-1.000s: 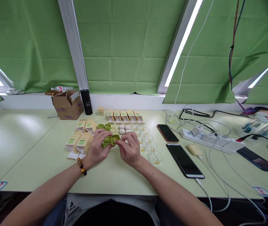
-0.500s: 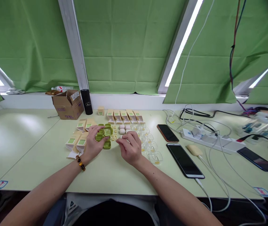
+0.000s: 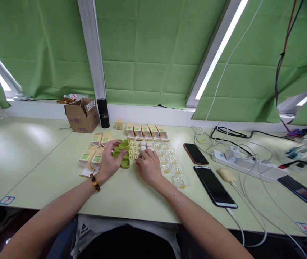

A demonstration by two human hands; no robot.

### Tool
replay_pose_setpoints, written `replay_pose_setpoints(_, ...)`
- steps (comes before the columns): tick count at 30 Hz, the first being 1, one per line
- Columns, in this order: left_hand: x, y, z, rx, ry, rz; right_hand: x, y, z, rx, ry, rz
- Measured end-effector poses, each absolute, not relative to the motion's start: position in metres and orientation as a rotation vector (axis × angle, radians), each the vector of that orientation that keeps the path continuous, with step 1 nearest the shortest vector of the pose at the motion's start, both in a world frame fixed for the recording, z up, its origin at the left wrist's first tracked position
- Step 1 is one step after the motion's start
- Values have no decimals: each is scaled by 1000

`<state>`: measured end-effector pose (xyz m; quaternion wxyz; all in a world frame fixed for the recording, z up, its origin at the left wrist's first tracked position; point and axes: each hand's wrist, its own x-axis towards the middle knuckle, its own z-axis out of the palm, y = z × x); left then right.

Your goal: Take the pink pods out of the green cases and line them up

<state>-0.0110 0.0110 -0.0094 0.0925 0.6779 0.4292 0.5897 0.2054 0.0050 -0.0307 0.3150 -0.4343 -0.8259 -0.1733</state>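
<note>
My left hand (image 3: 111,160), wearing a beaded bracelet (image 3: 95,182), holds a small square green container (image 3: 125,145) between thumb and fingers. The container is tilted, and several matching ones sit below and beside it, such as the green container (image 3: 125,163) nearest me. Its lower neighbours are partly covered by the thumb. My right hand (image 3: 149,165) is closed with the fingertips pinched close to the tabletop, beside two columns of tiny yellow pieces (image 3: 133,151). What it pinches, if anything, is hidden. Small pale pink and white blocks (image 3: 146,144) lie just beyond it.
Clear plastic covers (image 3: 181,180) stand in rows right of my right hand. Small open cartons (image 3: 146,132) line the back, with more cartons (image 3: 86,157) at left. A cardboard box (image 3: 82,117) and black bottle (image 3: 103,113) stand behind. Phones (image 3: 215,187), a power strip (image 3: 239,163) and cables lie right.
The view has shifted slightly. The green container in my left hand has tipped from lying level to tilted. My right hand's fingers have curled lower, close to the table by the yellow pieces.
</note>
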Motion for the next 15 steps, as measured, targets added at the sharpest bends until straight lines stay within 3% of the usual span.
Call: replay_pose_setpoints(15, -9, 10, -5, 1746, 1180, 1716, 209, 4, -24, -1079, -2055, -479)
